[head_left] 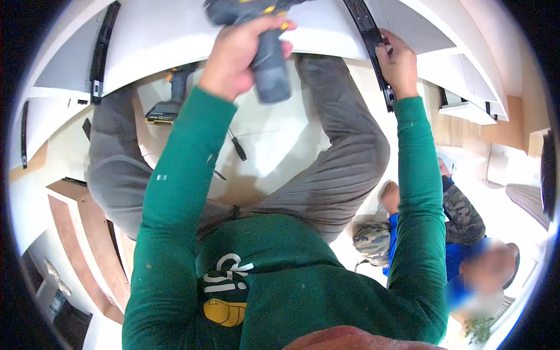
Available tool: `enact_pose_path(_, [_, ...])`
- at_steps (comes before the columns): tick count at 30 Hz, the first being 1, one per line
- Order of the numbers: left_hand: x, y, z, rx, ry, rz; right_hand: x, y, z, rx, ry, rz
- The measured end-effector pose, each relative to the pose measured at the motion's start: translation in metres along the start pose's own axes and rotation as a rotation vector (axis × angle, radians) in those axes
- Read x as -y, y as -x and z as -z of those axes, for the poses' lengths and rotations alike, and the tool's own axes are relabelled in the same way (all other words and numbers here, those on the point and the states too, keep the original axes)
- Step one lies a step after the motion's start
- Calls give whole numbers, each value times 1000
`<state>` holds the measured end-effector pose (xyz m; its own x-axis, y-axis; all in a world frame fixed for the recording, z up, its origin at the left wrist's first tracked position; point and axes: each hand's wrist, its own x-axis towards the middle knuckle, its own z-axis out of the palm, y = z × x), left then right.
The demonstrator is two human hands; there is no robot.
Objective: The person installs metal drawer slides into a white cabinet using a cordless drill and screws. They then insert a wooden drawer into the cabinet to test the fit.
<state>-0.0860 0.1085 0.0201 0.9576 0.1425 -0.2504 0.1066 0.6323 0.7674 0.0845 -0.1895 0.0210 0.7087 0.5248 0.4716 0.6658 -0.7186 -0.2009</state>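
Observation:
My left hand (239, 55) grips the handle of a grey and yellow cordless drill (265, 52), held up against a white cabinet panel (175, 35). My right hand (398, 63) rests on a black drawer slide rail (373, 44) fixed to that panel, fingers pressed on it. Both arms are in green sleeves and reach forward over my grey trousers.
A second drill (169, 99) and a screwdriver (237, 146) lie on the white board between my legs. Another black rail (102, 49) sits on the panel at left. A person in blue and camouflage (461, 233) crouches at the lower right. Wooden cabinet parts (87, 245) stand at left.

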Motion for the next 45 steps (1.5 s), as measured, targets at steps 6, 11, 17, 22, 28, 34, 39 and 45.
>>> enact_pose_path(6, [0,105,67,-70,-211,31,19,45,34,126,-410,-227])
enact_pose_path(11, [49,127,94,-133,-157,235,20,71,72,134,-383,-313])
enact_pose_path(17, [122,92,92,-111,-227,418,52,112,115,217,-796,-685])
enact_pose_path(22, [164,61,96,-162,-103,486,139,115,96,143,-1101,-731])
enact_pose_path(28, [205,49,110,-140,43,506,209,102,30,104,-1413,-750])
enact_pose_path(34, [213,67,114,-380,-298,429,226,92,5,31,-1468,-621])
enact_pose_path(39, [187,80,107,-245,-930,492,225,90,12,6,-1360,-574])
enact_pose_path(45, [148,91,94,84,-1426,507,229,89,20,-8,-1236,-509])
